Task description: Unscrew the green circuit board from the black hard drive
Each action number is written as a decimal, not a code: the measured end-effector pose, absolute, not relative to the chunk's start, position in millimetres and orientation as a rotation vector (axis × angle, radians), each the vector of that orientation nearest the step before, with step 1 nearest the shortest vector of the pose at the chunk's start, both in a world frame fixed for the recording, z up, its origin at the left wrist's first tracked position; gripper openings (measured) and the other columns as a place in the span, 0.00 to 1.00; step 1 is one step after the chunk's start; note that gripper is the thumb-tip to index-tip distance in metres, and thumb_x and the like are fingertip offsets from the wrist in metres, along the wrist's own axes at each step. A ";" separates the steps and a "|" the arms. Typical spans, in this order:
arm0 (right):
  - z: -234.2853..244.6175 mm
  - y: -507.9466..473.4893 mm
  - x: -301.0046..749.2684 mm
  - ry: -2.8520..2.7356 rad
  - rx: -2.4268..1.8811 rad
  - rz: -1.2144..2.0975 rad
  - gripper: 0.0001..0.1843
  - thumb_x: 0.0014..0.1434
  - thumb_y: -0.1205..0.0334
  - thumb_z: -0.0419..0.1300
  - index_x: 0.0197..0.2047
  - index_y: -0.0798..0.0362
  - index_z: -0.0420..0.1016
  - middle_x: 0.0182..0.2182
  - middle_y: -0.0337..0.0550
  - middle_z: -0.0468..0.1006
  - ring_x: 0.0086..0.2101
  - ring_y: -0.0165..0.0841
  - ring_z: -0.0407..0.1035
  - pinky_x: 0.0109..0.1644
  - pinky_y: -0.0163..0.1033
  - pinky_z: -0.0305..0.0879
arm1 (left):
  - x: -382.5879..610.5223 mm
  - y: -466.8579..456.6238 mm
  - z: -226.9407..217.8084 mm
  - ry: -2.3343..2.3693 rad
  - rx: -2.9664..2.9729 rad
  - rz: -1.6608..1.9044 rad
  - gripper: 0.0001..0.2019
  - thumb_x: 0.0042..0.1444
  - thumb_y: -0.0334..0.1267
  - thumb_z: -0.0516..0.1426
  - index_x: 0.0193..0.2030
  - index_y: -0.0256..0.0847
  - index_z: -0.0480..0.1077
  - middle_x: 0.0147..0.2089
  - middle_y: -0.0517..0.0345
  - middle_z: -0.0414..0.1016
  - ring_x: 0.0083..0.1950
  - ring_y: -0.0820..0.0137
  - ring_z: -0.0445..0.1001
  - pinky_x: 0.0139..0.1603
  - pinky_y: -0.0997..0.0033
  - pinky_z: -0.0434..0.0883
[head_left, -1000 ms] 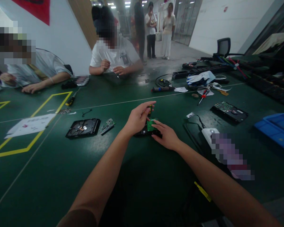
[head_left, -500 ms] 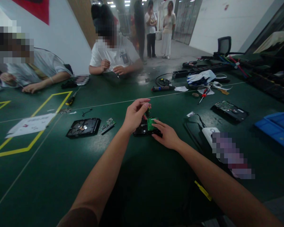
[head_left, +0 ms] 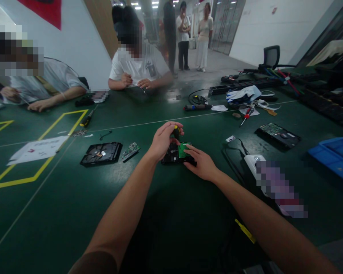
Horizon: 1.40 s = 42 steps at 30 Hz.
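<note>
A black hard drive (head_left: pixel 169 156) with a green circuit board (head_left: pixel 183 150) lies on the green tabletop in front of me. My left hand (head_left: pixel 163 141) is closed around the black and yellow handle of a screwdriver (head_left: pixel 176 131), upright over the drive's far side. Its tip is hidden behind the fingers and cannot be made out. From the right, my right hand (head_left: pixel 201 162) holds the drive, fingers on the green board and thumb at the near edge.
Left of the drive lie a loose circuit board (head_left: pixel 130 151), another hard drive (head_left: pixel 101 153) and a screwdriver (head_left: pixel 87 120). To the right are a third hard drive (head_left: pixel 278 135), a white power bank (head_left: pixel 255 167) with a cable, and a blue tray (head_left: pixel 331 156). Two people sit opposite, working.
My left hand has shifted its grip on the screwdriver, and the yellow-topped handle now shows between the fingers. My right hand stays on the hard drive.
</note>
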State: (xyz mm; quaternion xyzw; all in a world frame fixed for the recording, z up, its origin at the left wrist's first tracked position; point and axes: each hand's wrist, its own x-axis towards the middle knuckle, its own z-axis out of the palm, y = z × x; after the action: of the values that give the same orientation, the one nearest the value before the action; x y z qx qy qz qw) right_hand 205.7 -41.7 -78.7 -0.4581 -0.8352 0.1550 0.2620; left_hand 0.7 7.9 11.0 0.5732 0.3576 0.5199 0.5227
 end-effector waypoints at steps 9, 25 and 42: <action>-81.0 -40.8 205.6 -2.265 -1.231 0.415 0.27 0.65 0.54 0.63 0.66 0.47 0.71 0.71 0.48 0.65 0.66 0.48 0.65 0.68 0.60 0.65 | 3.1 6.2 8.7 0.870 1.512 1.229 0.16 0.64 0.52 0.61 0.47 0.41 0.78 0.46 0.52 0.77 0.40 0.71 0.75 0.32 0.76 0.75; -77.3 -41.5 205.3 -2.266 -1.235 0.424 0.28 0.65 0.53 0.63 0.67 0.46 0.70 0.71 0.47 0.65 0.65 0.50 0.66 0.67 0.61 0.66 | 3.4 8.1 9.4 0.879 1.334 1.284 0.08 0.66 0.42 0.54 0.44 0.42 0.70 0.44 0.51 0.81 0.46 0.65 0.79 0.31 0.73 0.75; -77.7 -41.5 204.7 -2.271 -1.247 0.403 0.27 0.65 0.53 0.63 0.66 0.46 0.71 0.71 0.46 0.65 0.66 0.49 0.65 0.68 0.61 0.66 | 3.5 10.3 4.4 0.828 1.379 1.274 0.13 0.69 0.47 0.52 0.48 0.43 0.73 0.45 0.51 0.78 0.47 0.66 0.77 0.34 0.72 0.77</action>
State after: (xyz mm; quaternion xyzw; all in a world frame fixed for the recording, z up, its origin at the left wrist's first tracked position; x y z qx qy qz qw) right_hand 204.7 -41.5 -77.7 -0.4598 -0.8369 0.1487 0.2569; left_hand 3.5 10.3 4.4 0.5747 0.3453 0.5309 0.5183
